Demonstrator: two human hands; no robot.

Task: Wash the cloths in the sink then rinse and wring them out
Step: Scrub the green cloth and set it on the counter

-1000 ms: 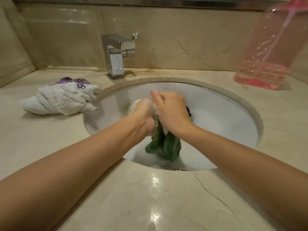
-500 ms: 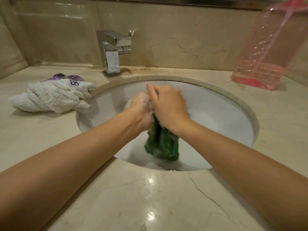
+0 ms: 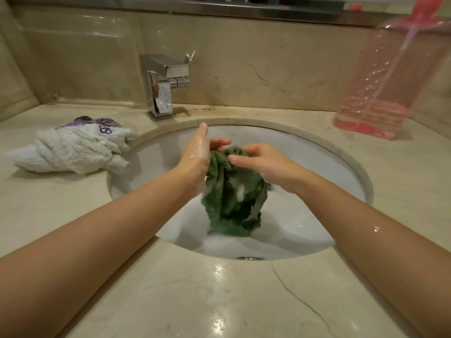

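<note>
Green cloth (image 3: 231,191) held up in the middle of the frame, over the white sink (image 3: 317,167), bottom edge just dipping into the soapy water. Gripped at its top by both hands. Left hand (image 3: 197,154) wet and soapy, pressed against the left side of the bunch, fingers fairly straight with the tips curling over the top. Right hand (image 3: 263,162) pinching the top folds, fingers bent round them.

Could slip: wet, soapy cloth, only a light hold on top. Then a plop back into the suds and a splash onto the counter (image 3: 219,301). Could also drip past the rim if swung sideways.

Long way of the cloth: up and down. Bunched top up by the hands, loose end down toward the lower middle of the frame.

White cloth (image 3: 70,150) lying at the left on the counter, tap (image 3: 166,81) above, pink bottle (image 3: 385,86) at upper right.
</note>
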